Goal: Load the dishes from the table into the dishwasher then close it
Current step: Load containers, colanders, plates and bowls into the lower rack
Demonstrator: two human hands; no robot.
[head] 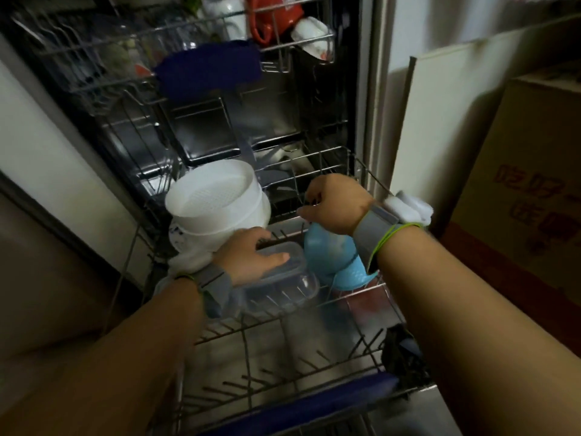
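In the lower rack (333, 302), left hand (251, 256) holds clear container (283, 284).

A home kitchen: open dishwasher (201, 127) with loaded racks, cardboard box (518, 184) alongside.
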